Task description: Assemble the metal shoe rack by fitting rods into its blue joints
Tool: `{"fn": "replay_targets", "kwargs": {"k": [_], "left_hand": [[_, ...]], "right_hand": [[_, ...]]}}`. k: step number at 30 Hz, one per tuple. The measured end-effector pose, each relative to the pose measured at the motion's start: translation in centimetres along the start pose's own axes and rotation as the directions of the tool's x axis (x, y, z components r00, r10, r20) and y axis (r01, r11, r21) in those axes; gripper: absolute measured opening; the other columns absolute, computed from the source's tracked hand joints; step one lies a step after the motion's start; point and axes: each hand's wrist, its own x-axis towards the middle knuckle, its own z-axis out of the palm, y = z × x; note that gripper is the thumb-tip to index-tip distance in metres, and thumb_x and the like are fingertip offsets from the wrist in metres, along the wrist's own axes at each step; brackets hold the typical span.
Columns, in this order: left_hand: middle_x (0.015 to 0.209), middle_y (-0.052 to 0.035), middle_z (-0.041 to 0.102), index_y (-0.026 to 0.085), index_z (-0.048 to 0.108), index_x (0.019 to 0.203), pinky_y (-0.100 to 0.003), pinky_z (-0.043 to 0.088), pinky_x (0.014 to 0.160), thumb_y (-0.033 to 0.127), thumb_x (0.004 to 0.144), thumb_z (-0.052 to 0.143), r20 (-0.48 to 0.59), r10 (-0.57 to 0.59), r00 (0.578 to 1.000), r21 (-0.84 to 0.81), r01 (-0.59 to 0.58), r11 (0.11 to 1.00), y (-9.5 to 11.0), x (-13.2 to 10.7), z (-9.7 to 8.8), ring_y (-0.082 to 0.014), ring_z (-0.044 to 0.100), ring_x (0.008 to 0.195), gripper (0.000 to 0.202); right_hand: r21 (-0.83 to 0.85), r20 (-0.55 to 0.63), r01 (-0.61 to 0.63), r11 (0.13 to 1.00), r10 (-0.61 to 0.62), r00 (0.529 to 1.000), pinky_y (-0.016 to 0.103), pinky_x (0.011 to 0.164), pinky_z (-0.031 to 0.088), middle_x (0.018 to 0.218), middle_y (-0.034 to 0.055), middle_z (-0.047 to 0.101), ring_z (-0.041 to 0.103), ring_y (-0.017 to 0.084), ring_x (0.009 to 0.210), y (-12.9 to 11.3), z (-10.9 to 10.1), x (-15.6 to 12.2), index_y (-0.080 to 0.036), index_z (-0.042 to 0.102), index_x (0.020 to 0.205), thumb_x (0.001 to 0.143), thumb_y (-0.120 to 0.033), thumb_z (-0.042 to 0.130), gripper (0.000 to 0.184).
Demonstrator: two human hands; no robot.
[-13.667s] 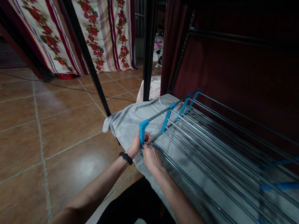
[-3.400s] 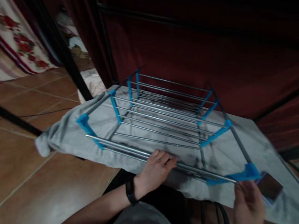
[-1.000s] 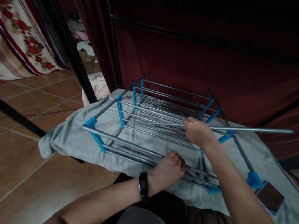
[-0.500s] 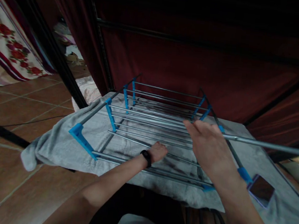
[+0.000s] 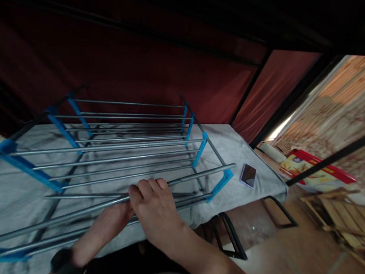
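A rack of metal tubes with blue plastic end brackets (image 5: 200, 149) lies across a grey cloth (image 5: 223, 145) in front of me. My right hand (image 5: 153, 201) is closed around a long metal tube (image 5: 81, 210), which slants over the near part of the rack. Its right end rests at or just above a blue bracket (image 5: 222, 184); I cannot tell whether they touch. My left hand (image 5: 111, 223), with a black band at the wrist, is just below and left of the right one. Its fingers look curled but are mostly hidden. Another tube (image 5: 80, 196) lies behind both hands.
A phone (image 5: 248, 175) lies on the cloth right of the rack. Dark red curtain (image 5: 128, 63) and black frame bars stand behind. Black metal legs (image 5: 229, 236) stick out below the cloth. A red and yellow box (image 5: 315, 169) and slatted wood (image 5: 345, 217) are at the right.
My view has turned right. The long tube has shifted left relative to the rack, its right end now by the rack's right side. My hands, apart before, are now close together.
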Motion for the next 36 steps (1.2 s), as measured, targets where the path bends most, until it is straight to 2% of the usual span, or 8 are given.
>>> {"fn": "replay_targets", "kwargs": {"k": [2,4,6,9,14,19,27,36], "left_hand": [[0.085,0.0028,0.072,0.024,0.068,0.098,-0.022,0.051,0.066,0.013,0.090,0.044,0.118,0.139,0.983,-0.052,-0.133,0.990,0.3,-2.6,-2.1,-0.0136,0.065,0.075,0.027],[0.111,0.0009,0.071,0.026,0.064,0.117,-0.022,0.050,0.089,0.012,0.090,0.044,0.144,0.290,0.946,-0.064,-0.283,0.957,1.8,-4.5,-3.9,-0.0134,0.066,0.100,0.036],[0.121,-0.0030,0.067,0.025,0.059,0.128,-0.030,0.042,0.107,0.011,0.088,0.048,0.062,0.327,0.943,-0.035,-0.326,0.945,3.9,-5.1,-5.0,-0.0172,0.060,0.115,0.043],[0.125,-0.0099,0.064,0.021,0.051,0.137,-0.042,0.034,0.114,0.007,0.085,0.056,-0.081,0.271,0.959,0.095,-0.263,0.960,6.0,-3.8,-5.4,-0.0245,0.055,0.122,0.055],[0.118,-0.0137,0.065,0.015,0.034,0.149,-0.050,0.035,0.110,0.004,0.088,0.038,0.101,0.181,0.978,0.283,-0.203,0.937,4.5,-1.0,-4.5,-0.0272,0.061,0.111,0.062],[0.086,-0.0049,0.066,0.018,0.026,0.152,-0.036,0.047,0.080,0.001,0.087,0.037,0.196,0.101,0.975,0.329,-0.162,0.930,1.1,-2.8,-4.0,-0.0208,0.063,0.078,0.068],[0.087,-0.0055,0.068,0.016,0.048,0.139,-0.033,0.046,0.078,0.005,0.088,0.039,0.289,-0.001,0.957,0.250,-0.074,0.965,0.0,-4.3,-1.7,-0.0182,0.065,0.077,0.053],[0.087,-0.0044,0.068,0.016,0.048,0.138,-0.033,0.044,0.078,0.007,0.091,0.040,0.297,0.033,0.954,0.194,-0.095,0.976,0.0,-4.0,-0.4,-0.0175,0.064,0.077,0.049]], "right_hand": [[-0.003,0.034,-0.060,0.998,0.060,0.998,0.036,0.083,0.039,0.098,0.0052,0.059,0.051,0.021,0.091,0.3,0.2,-1.0,-0.015,0.058,0.111,0.097,-0.020,0.051,0.017],[-0.008,0.064,-0.129,0.992,0.129,0.990,0.036,0.083,0.039,0.099,0.0052,0.060,0.052,0.021,0.090,0.7,0.3,-2.1,-0.016,0.058,0.113,0.096,-0.018,0.050,0.018],[-0.010,0.077,-0.196,0.981,0.196,0.977,0.037,0.083,0.039,0.100,0.0057,0.061,0.052,0.021,0.090,0.9,0.5,-3.3,-0.017,0.058,0.115,0.096,-0.017,0.050,0.021],[0.010,0.087,-0.214,0.977,0.212,0.973,0.037,0.085,0.039,0.102,0.0063,0.061,0.053,0.020,0.091,0.7,1.3,-4.7,-0.017,0.059,0.115,0.096,-0.017,0.050,0.021],[0.008,0.108,-0.073,0.997,0.072,0.992,0.036,0.090,0.039,0.099,0.0068,0.061,0.052,0.021,0.095,-0.4,3.3,-5.1,-0.012,0.061,0.112,0.093,-0.016,0.052,0.021],[0.041,0.092,-0.014,0.999,0.010,0.996,0.034,0.090,0.038,0.099,0.0035,0.061,0.052,0.019,0.093,-0.8,4.8,-4.3,-0.014,0.057,0.116,0.096,-0.017,0.048,0.022],[0.087,0.165,0.017,0.996,-0.031,0.986,0.035,0.091,0.035,0.097,0.0025,0.063,0.054,0.018,0.094,0.6,6.9,-4.7,-0.017,0.058,0.108,0.096,-0.014,0.047,0.016],[0.110,0.177,-0.015,0.994,-0.005,0.984,0.035,0.093,0.034,0.098,0.0020,0.063,0.055,0.018,0.096,1.8,7.4,-5.6,-0.019,0.057,0.113,0.097,-0.014,0.046,0.020]]}}
